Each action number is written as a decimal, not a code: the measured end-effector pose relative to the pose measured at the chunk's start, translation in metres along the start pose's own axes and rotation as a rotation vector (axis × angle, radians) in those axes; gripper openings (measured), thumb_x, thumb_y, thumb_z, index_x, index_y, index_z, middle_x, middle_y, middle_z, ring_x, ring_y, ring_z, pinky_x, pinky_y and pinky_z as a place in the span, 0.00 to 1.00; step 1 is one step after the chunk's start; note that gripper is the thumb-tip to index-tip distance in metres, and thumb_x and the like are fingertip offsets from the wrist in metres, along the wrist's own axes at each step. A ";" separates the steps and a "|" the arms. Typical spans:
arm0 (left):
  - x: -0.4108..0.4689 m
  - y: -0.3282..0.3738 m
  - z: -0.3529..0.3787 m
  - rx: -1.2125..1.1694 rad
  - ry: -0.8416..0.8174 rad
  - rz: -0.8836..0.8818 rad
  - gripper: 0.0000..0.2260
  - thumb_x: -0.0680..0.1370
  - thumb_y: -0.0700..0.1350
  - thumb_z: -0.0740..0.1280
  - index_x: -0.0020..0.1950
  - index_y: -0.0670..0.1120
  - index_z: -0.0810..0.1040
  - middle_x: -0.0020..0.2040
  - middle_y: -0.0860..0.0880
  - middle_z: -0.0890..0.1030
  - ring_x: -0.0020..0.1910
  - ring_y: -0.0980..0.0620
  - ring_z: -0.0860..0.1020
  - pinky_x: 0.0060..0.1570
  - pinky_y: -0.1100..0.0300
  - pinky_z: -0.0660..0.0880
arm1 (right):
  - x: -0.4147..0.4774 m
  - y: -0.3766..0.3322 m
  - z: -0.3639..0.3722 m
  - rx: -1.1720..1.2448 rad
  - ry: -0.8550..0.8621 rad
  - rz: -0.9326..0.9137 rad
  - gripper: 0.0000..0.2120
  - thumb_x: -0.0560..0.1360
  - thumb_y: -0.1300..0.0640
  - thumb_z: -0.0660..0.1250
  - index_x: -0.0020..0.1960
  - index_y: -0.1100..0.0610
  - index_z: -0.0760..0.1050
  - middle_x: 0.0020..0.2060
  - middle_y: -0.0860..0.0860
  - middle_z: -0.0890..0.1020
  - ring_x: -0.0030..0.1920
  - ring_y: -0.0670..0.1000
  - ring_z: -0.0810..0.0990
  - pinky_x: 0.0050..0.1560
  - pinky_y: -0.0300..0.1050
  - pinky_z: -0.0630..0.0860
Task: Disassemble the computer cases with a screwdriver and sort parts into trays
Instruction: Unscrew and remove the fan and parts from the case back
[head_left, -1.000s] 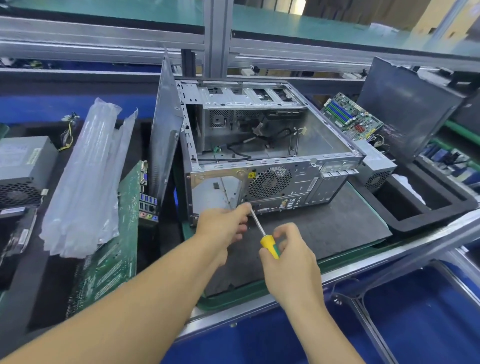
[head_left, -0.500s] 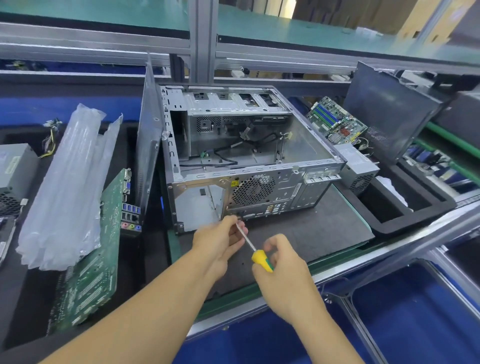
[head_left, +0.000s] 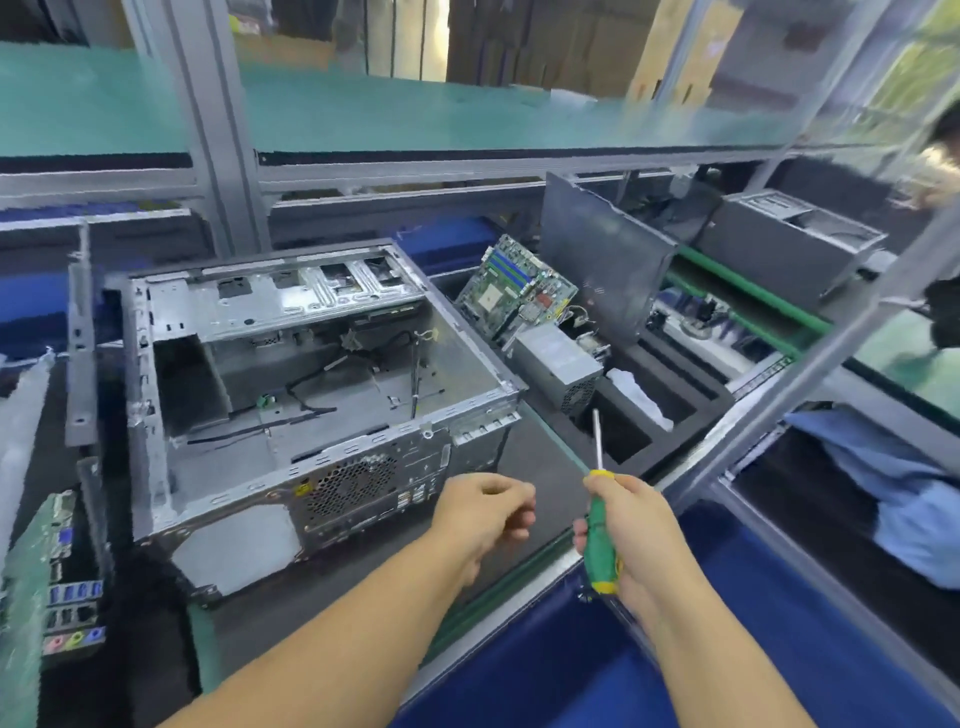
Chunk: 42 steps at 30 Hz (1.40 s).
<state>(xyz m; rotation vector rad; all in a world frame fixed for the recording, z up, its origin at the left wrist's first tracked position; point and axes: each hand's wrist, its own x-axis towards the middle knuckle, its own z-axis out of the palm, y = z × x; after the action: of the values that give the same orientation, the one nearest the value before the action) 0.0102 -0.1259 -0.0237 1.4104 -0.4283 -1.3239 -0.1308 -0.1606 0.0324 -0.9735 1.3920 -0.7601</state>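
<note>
- Where the bench begins at far left, a green circuit board stands on edge below an upright grey side panel.
- The open computer case sits on a dark mat, fan grille toward the worker.
- The left hand hovers near the case's rear, fingers curled toward the thumb; whether they pinch anything cannot be told.
- The right hand grips the screwdriver by its green handle, shaft pointing up, clear of the case.
- A black foam tray holds a motherboard and power supply.
</note>
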 end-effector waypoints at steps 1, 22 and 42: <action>0.014 0.005 0.017 0.017 0.001 0.001 0.04 0.76 0.38 0.72 0.42 0.40 0.82 0.35 0.45 0.83 0.31 0.53 0.80 0.31 0.61 0.78 | 0.013 -0.010 -0.009 0.045 0.040 0.009 0.02 0.80 0.59 0.65 0.50 0.58 0.74 0.43 0.55 0.75 0.28 0.52 0.76 0.29 0.44 0.74; 0.116 0.046 0.141 0.779 0.088 0.255 0.12 0.79 0.42 0.62 0.53 0.52 0.84 0.44 0.50 0.86 0.43 0.53 0.83 0.47 0.55 0.80 | 0.168 -0.077 -0.059 -0.072 -0.080 -0.059 0.06 0.80 0.60 0.63 0.48 0.57 0.78 0.32 0.56 0.83 0.32 0.51 0.82 0.27 0.43 0.74; -0.030 0.141 -0.131 1.526 -0.248 -0.096 0.44 0.70 0.71 0.67 0.79 0.48 0.62 0.76 0.50 0.67 0.72 0.48 0.69 0.71 0.51 0.65 | -0.070 0.089 0.064 0.070 -0.385 -0.140 0.11 0.84 0.56 0.61 0.49 0.46 0.81 0.37 0.52 0.78 0.29 0.50 0.72 0.24 0.44 0.68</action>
<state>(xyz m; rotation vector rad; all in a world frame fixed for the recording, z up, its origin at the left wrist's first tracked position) 0.1699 -0.0891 0.0811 2.4502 -1.8004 -1.1963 -0.0819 -0.0524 -0.0209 -1.1044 0.9663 -0.6770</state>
